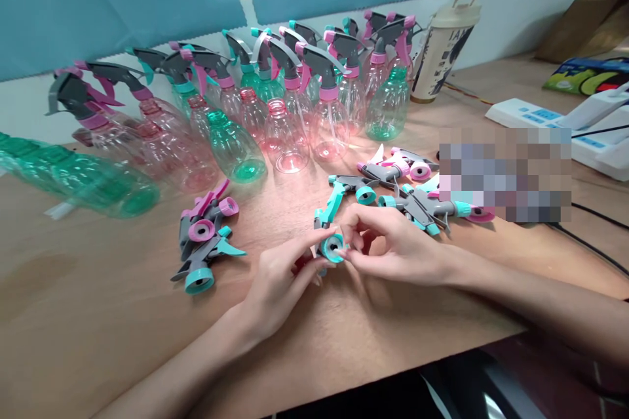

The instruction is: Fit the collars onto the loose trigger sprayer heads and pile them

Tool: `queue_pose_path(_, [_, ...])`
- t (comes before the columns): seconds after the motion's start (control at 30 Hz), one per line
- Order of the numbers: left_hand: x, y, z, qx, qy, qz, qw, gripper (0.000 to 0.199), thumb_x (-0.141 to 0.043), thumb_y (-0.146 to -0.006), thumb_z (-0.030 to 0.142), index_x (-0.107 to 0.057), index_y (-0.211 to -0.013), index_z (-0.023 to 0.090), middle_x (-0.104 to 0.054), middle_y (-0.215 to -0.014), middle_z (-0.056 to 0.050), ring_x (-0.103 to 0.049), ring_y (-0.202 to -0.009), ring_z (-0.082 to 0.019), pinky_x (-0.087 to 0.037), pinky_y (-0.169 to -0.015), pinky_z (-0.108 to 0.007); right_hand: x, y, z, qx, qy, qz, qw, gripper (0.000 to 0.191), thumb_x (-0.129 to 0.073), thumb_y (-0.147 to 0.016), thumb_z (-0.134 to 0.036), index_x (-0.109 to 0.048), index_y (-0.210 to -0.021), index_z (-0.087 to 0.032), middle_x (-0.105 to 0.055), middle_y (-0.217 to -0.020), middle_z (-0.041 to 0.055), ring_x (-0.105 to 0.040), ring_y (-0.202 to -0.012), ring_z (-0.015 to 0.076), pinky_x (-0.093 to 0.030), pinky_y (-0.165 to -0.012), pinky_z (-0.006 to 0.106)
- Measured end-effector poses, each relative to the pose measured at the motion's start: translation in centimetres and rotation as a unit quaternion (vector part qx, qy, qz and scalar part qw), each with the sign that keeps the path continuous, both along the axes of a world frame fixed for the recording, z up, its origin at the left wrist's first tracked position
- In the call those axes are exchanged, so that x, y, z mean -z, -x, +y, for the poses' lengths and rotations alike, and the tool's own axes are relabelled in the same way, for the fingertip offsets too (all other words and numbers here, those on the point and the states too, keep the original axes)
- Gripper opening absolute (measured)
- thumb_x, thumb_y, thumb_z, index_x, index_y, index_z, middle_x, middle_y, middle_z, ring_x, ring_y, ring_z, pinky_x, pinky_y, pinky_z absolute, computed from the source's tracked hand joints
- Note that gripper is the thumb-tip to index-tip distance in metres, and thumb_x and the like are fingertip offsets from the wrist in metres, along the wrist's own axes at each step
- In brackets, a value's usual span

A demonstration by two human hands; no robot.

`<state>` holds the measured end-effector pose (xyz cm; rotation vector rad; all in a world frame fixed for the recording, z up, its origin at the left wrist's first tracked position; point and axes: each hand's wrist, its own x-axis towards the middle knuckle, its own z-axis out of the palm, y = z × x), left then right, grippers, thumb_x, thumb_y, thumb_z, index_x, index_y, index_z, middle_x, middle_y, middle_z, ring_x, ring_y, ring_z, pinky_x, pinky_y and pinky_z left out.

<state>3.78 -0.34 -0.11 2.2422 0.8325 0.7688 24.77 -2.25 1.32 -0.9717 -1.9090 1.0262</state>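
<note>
Just above the tabletop, a grey and turquoise trigger spray head [333, 247] is held with its round collar facing me. My left hand [280, 278] is closed on it, gripping the collar's left side between thumb and fingers. From the right, my right hand [393, 245] pinches at the collar's rim; its curled fingers partly hide what is between them. Close behind lies another turquoise spray head [351, 188]. A small pile of pink and turquoise spray heads [201, 232] rests left of my hands, and more loose spray heads [420, 206] lie to the right.
Pink and green clear bottles [287, 137], several topped with spray heads, stand along the back. Green bottles [98, 179] lie at the left. A cream tumbler [445, 45] stands at the back right, near a white power strip [531, 114] with cables. The table's front edge [393, 376] is close.
</note>
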Motion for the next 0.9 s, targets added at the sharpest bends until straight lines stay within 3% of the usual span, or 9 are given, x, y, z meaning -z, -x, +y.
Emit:
queue_pose_path(0.13, [-0.2, 0.1, -0.2, -0.011, -0.008, 0.008, 1.000, 0.033, -0.058, -0.088, 0.018, -0.056, -0.121, 0.019, -0.065, -0.070, 0.002, -0.060, -0.055, -0.009, -0.050, -0.056, -0.018, -0.4, -0.1, 0.0, 0.032, -0.026, 0.034, 0.999, 0.013, -0.059, -0.080, -0.014, -0.048, -0.081, -0.020, -0.050, -0.072, -0.0026, -0.049, -0.064, 0.0101, -0.044, -0.054, 0.023])
queue_pose_path(0.33, [-1.8, 0.7, -0.9, -0.003, -0.115, 0.019, 0.993, 0.029, -0.059, -0.088, 0.021, -0.057, -0.117, 0.020, -0.067, -0.086, -0.001, -0.057, -0.061, -0.009, -0.049, -0.058, -0.019, -1.3, -0.1, 0.0, 0.059, -0.040, 0.044, 0.996, 0.018, -0.063, -0.083, -0.027, -0.046, -0.085, -0.021, -0.051, -0.075, -0.0022, -0.052, -0.066, 0.0107, -0.048, -0.056, 0.025])
queue_pose_path(0.47, [-3.0, 3.1, -1.7, -0.030, -0.151, 0.037, 0.987, 0.032, -0.057, -0.090, 0.024, -0.054, -0.121, 0.017, -0.065, -0.079, -0.001, -0.055, -0.059, -0.009, -0.048, -0.055, -0.018, -1.3, 0.3, -0.1, 0.041, -0.057, -0.016, 0.997, 0.016, -0.061, -0.084, -0.027, -0.046, -0.088, -0.020, -0.054, -0.079, -0.0003, -0.056, -0.069, 0.0122, -0.050, -0.057, 0.026])
queue_pose_path(0.53, [-3.7, 4.8, -1.9, -0.059, -0.178, 0.060, 0.981, 0.033, -0.057, -0.089, 0.023, -0.055, -0.121, 0.017, -0.066, -0.086, -0.003, -0.056, -0.060, -0.009, -0.048, -0.056, -0.019, -1.3, 0.7, -0.1, 0.020, -0.059, -0.048, 0.997, 0.015, -0.059, -0.085, -0.025, -0.047, -0.092, -0.020, -0.056, -0.080, 0.0003, -0.057, -0.069, 0.0125, -0.050, -0.057, 0.026])
queue_pose_path(0.67, [-5.6, 8.7, -1.4, -0.109, -0.247, 0.140, 0.953, 0.029, -0.057, -0.088, 0.022, -0.060, -0.116, 0.019, -0.066, -0.104, -0.006, -0.061, -0.076, -0.013, -0.051, -0.069, -0.025, -1.3, 1.9, 0.1, -0.011, -0.070, -0.142, 0.987, 0.012, -0.056, -0.085, -0.022, -0.049, -0.095, -0.021, -0.059, -0.087, 0.0024, -0.058, -0.071, 0.0133, -0.049, -0.059, 0.027])
queue_pose_path(0.77, [-6.6, 11.3, -0.3, -0.079, -0.312, 0.243, 0.915, 0.028, -0.058, -0.086, 0.026, -0.063, -0.113, 0.019, -0.070, -0.097, -0.006, -0.059, -0.090, -0.022, -0.049, -0.078, -0.033, -1.7, 3.0, 0.2, -0.018, -0.094, -0.220, 0.971, 0.011, -0.056, -0.085, -0.024, -0.053, -0.094, -0.021, -0.061, -0.092, 0.0040, -0.058, -0.072, 0.0145, -0.047, -0.060, 0.028])
queue_pose_path(0.9, [-6.7, 13.7, 1.1, -0.071, -0.335, 0.332, 0.879, 0.027, -0.056, -0.086, 0.029, -0.066, -0.110, 0.021, -0.071, -0.094, -0.006, -0.058, -0.087, -0.025, -0.045, -0.081, -0.039, -2.1, 3.7, -0.2, -0.010, -0.106, -0.284, 0.953, 0.009, -0.053, -0.085, -0.022, -0.056, -0.093, -0.021, -0.062, -0.097, 0.0057, -0.059, -0.075, 0.0168, -0.047, -0.063, 0.031])
